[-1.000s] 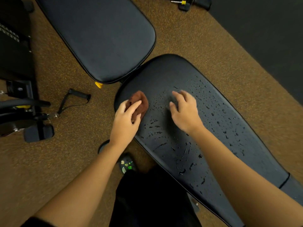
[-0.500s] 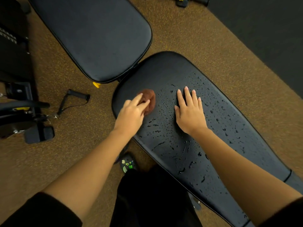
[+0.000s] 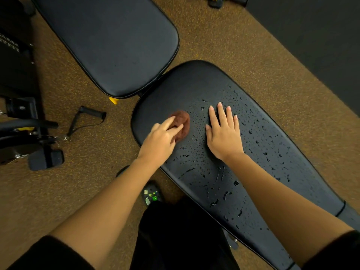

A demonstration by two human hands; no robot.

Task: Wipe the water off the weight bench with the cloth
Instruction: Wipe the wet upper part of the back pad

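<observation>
A long black padded weight bench pad runs from the centre to the lower right, speckled with water drops over its middle and right. A small brown cloth, bunched into a ball, lies on the pad near its left edge. My left hand presses on the cloth with straight fingers laid over its near side. My right hand rests flat on the wet pad to the right of the cloth, fingers straight and slightly spread.
A second black bench pad lies at the upper left, with a yellow knob below it. A cable handle and black machine parts sit on the brown floor at left. My shoe stands beside the bench.
My left hand slid the cloth a little up and to the right along the pad. My right hand went from curled fingers to flat with straight fingers on the wet surface.
</observation>
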